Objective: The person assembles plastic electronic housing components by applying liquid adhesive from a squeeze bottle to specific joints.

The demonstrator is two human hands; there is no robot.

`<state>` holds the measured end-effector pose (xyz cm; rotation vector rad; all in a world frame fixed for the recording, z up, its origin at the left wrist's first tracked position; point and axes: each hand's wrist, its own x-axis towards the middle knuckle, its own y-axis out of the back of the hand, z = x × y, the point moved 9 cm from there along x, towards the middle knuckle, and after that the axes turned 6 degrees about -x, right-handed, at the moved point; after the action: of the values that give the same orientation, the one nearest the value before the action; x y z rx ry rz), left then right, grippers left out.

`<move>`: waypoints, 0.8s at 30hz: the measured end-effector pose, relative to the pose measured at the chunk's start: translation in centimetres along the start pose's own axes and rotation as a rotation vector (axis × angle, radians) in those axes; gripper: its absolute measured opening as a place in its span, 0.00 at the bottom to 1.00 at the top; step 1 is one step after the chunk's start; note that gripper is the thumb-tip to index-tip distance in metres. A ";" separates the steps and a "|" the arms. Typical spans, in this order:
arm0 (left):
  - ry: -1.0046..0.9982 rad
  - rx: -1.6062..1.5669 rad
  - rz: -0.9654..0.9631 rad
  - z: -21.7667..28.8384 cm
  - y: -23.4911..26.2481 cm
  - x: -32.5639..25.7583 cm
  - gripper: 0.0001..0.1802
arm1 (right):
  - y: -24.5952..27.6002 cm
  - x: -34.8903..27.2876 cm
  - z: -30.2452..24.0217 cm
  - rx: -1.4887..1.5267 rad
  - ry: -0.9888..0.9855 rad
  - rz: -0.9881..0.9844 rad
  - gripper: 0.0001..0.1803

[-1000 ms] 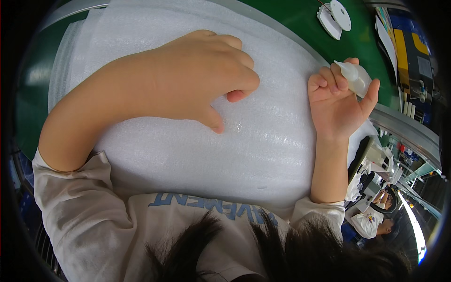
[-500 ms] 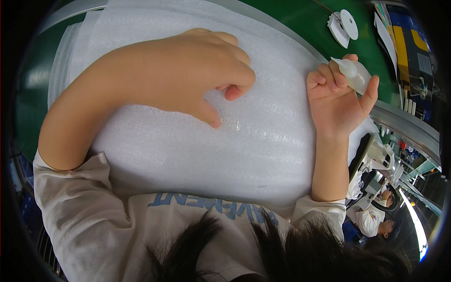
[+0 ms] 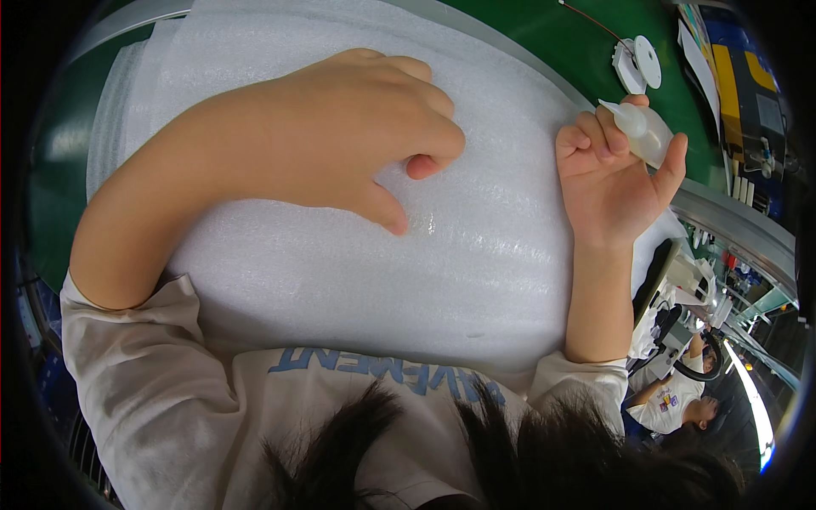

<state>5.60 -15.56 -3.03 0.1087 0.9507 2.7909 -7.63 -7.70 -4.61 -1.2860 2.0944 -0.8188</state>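
My left hand [image 3: 365, 136] hovers over or rests on a stack of white foam sheets [image 3: 476, 255], back upward. Its fingers are curled and the thumb stands apart from them, with nothing visible between. At the right edge of the sheets, my right hand [image 3: 612, 183] is turned palm up. Its fingers hold a small translucent squeeze bottle [image 3: 654, 140] with a pointed nozzle that tips to the left. Beyond that hand, on the green surface, lies a white round-disc part [image 3: 647, 62] with a thin red wire.
A metal rail [image 3: 731, 217] borders the green work surface [image 3: 527, 34] on the right. At the far right stands a yellow and dark-blue device [image 3: 744, 93] beside papers. Another person [image 3: 671, 404] sits at the lower right, near a black curved tube.
The white disc part has shifted right and slightly nearer, and more of its wire shows. My left thumb has moved slightly right. The bottle stays in my right hand. The other person has shifted.
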 end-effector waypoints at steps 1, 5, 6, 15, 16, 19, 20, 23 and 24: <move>0.013 0.025 0.003 0.0 0.0 0.0 0.20 | 0.0 0.0 0.0 -0.002 0.000 -0.004 0.25; 0.038 0.052 0.007 0.1 -0.5 0.0 0.20 | 0.2 -0.1 0.0 -0.009 0.000 -0.003 0.25; 0.049 0.060 0.010 0.1 -0.6 0.0 0.20 | 0.2 -0.2 0.0 -0.009 -0.004 -0.006 0.25; 0.012 0.021 -0.018 -0.1 0.1 -0.1 0.21 | -0.2 0.2 0.0 -0.016 -0.008 -0.012 0.25; -0.007 0.035 0.006 0.0 0.2 -0.1 0.21 | -0.2 0.2 0.0 -0.019 -0.009 -0.017 0.24; 0.003 0.065 0.019 0.2 0.2 -0.1 0.21 | -0.3 0.1 0.0 -0.031 -0.003 -0.018 0.24; 0.003 0.065 0.019 0.2 0.1 -0.1 0.21 | -0.3 0.1 0.0 -0.031 -0.003 -0.017 0.24; 0.010 0.096 0.012 0.2 -0.1 0.0 0.22 | -0.1 0.0 -0.1 -0.035 0.002 -0.003 0.24; 0.013 0.103 0.016 0.2 -0.1 0.0 0.22 | -0.1 0.1 0.0 -0.033 -0.003 -0.001 0.24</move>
<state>5.64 -15.37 -2.87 0.1133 1.1011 2.7601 -7.64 -7.81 -4.53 -1.3046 2.1138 -0.7853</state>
